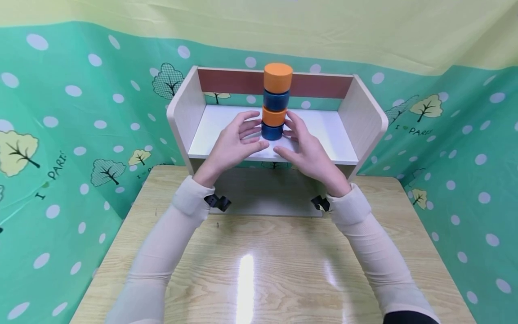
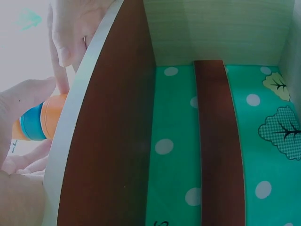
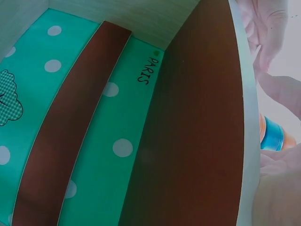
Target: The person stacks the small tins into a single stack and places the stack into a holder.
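Note:
A tower of short cylinders, orange and blue by turns, stands upright on the white shelf board (image 1: pixel 319 130). From the top come an orange cylinder (image 1: pixel 278 80), a dark blue one (image 1: pixel 276 101), another orange one (image 1: pixel 273 117) and a blue one (image 1: pixel 271 131) at the base. My left hand (image 1: pixel 232 143) is at the tower's left, fingers spread and loosely bent. On the other side my right hand (image 1: pixel 309 150) mirrors it, its fingertips close to the lower cylinders; contact cannot be made out. Both wrist views look mostly under the board, with part of the blue cylinder (image 2: pixel 32 123) at one edge.
The small shelf unit has a left side panel (image 1: pixel 184 114), a right side panel (image 1: pixel 364 119) and a red-brown back rail (image 1: pixel 230 82). It stands on a wooden table (image 1: pixel 283 261). Behind hangs a green dotted curtain (image 1: pixel 457 148).

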A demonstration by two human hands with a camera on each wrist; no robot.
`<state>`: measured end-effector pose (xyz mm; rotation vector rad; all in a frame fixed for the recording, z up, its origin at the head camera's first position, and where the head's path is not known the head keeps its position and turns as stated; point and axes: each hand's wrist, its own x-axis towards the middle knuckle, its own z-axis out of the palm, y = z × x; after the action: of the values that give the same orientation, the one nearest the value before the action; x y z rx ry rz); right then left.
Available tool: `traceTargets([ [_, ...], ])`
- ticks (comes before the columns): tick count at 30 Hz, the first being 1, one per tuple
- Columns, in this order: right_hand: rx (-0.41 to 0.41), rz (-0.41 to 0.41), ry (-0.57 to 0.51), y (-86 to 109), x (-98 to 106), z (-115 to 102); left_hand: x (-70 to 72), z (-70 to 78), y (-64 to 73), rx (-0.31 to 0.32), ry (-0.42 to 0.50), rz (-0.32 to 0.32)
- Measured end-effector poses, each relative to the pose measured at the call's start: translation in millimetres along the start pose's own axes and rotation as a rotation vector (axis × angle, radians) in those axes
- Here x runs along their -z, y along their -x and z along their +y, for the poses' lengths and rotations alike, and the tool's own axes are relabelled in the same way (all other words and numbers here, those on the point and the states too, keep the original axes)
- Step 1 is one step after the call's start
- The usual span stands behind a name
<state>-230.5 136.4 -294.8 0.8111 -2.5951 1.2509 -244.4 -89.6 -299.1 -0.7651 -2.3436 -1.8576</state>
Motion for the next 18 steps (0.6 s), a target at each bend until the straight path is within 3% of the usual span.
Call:
traceTargets([
  [7, -0.037, -0.002, 0.013, 0.4, -0.8, 0.0, -0.9, 1.0, 0.0, -0.003, -0.004, -0.014],
  [18, -0.055, 0.029, 0.038, 2.0, -1.1, -1.3, -2.8, 1.9, 2.7, -0.012, -0.018, 0.017],
])
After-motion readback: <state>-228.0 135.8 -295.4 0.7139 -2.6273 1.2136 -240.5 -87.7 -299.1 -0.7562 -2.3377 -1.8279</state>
